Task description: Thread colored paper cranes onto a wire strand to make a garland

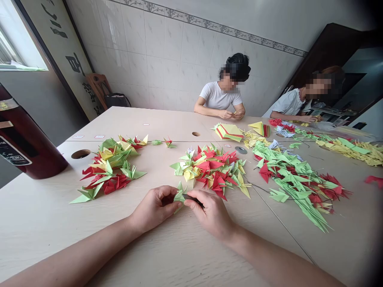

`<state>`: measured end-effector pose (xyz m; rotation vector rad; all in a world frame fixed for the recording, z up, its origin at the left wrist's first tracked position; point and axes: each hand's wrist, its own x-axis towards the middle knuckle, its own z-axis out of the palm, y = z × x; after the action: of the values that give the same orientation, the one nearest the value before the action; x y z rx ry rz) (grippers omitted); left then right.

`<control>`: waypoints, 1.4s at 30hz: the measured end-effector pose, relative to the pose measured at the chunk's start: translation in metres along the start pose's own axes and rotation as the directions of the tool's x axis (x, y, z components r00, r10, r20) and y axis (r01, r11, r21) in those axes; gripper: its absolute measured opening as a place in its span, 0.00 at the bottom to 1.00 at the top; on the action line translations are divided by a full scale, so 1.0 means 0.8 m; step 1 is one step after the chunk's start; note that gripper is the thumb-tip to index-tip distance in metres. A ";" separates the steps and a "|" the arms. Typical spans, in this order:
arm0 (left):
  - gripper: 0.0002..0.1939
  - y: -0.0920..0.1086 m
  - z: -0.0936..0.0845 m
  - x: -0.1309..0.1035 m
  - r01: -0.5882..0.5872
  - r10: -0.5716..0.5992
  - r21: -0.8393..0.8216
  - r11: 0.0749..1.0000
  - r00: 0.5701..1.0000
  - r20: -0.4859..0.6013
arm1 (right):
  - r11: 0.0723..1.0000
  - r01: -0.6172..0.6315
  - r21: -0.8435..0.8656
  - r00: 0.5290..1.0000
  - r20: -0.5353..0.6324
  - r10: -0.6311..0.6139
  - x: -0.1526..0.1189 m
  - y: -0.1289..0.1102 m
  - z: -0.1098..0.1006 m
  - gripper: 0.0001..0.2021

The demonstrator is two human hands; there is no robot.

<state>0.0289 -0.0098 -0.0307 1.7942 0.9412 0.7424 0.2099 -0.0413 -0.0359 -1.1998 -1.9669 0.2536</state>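
Near the front middle of the table, my left hand (158,205) pinches a light green folded paper crane (179,194) between thumb and fingers. My right hand (211,211) is closed around a slim dark tool (189,197) whose tip points left and meets the crane. Most of that tool lies hidden in my fingers, so its kind is unclear. Just beyond my hands lies a mixed pile of red, green and yellow paper cranes (209,164). Another pile of folded cranes (112,165) spreads to the left of my left hand.
A dark red flask (32,147) stands at the left edge by a round table hole (80,154). Stacked coloured paper (229,131) and long strings of cranes (296,179) lie right. Across the table two people (223,93) sit, hands working with small paper pieces.
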 end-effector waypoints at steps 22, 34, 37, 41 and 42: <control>0.09 -0.001 0.000 0.000 0.005 -0.006 -0.024 1.000 1.000 -0.002 | 1.000 0.001 0.020 1.000 -0.021 -0.001 0.000 0.000 0.002 0.06; 0.10 0.006 -0.001 -0.002 -0.106 0.107 0.015 0.994 0.990 -0.094 | 0.961 0.050 0.273 0.998 -0.040 -0.040 0.002 -0.010 -0.007 0.12; 0.13 0.009 -0.001 -0.004 -0.149 0.152 0.041 0.988 0.986 -0.073 | 0.961 0.093 0.262 0.995 0.016 -0.101 0.003 -0.009 -0.005 0.08; 0.13 0.008 -0.002 -0.006 -0.135 0.135 0.011 0.991 0.991 -0.009 | 0.959 0.110 0.263 0.991 0.046 -0.127 0.003 -0.005 -0.001 0.06; 0.14 0.007 -0.002 -0.006 -0.126 0.126 0.004 0.992 0.992 0.009 | 0.960 0.121 0.253 0.990 0.040 -0.135 0.002 -0.005 0.000 0.05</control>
<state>0.0267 -0.0146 -0.0255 1.8724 0.8304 0.8107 0.2070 -0.0416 -0.0330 -0.9089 -1.9841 0.4589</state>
